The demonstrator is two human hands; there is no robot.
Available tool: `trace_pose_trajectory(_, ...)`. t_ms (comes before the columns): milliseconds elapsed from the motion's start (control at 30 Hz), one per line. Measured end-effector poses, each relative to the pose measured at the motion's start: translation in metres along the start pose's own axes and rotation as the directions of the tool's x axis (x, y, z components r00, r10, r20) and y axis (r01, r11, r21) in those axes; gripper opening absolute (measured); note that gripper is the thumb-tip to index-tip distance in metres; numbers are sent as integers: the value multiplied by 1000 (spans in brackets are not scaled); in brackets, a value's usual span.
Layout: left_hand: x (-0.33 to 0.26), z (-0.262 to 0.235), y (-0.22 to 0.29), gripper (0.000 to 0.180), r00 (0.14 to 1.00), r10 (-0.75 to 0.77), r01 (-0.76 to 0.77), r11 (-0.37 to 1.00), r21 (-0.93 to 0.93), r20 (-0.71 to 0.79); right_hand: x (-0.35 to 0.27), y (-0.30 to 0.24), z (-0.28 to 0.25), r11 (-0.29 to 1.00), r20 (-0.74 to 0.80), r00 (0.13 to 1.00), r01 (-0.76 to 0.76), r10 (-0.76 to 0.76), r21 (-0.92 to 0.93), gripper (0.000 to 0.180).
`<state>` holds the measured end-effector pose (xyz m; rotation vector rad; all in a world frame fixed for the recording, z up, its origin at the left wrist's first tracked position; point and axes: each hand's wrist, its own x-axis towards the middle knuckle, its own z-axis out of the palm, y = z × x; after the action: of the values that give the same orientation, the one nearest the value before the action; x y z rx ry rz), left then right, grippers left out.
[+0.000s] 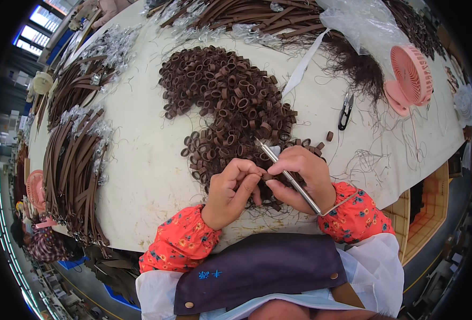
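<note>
Fingertips of my left hand (pixel 232 186) pinch a small brown strap loop (pixel 267 175), mostly hidden by the fingers. My right hand (pixel 303 178) meets it there, thumb and finger at the loop's other side. Across the right palm lies a slim silver pen-shaped tool (pixel 292 180), its thin tip pointing away from me, a thin cord trailing from its rear end. Just beyond both hands spreads a large heap of brown strap loops (pixel 230 90), some with loose threads. Part of the heap is hidden behind my hands.
Brown straps in clear wrapping (pixel 73 176) lie in bundles at the left; more straps (pixel 246 16) lie along the far side. Black thread snips (pixel 345 112), a pink fan (pixel 410 74) and dark loose threads (pixel 361 66) are at right. A wooden crate (pixel 430 208) stands beside the table.
</note>
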<state>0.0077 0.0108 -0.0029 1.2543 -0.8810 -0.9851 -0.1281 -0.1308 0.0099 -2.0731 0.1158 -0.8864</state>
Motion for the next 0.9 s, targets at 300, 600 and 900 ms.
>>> trace_pose_trajectory(300,0,0,1,7,991,132,-118,953,279,-30,-1,-2,0,1000,77,997,-30,30,-10,36)
trace_pose_trajectory(600,6,-14,24,19,919,366,-323,497,805,143,4,3,-7,995,-31,996,-77,79,68,29)
trace_pose_trajectory(900,0,-38,119,11,798,595,-574,799,-180,98,-4,0,-5,966,-107,976,-167,191,196,26)
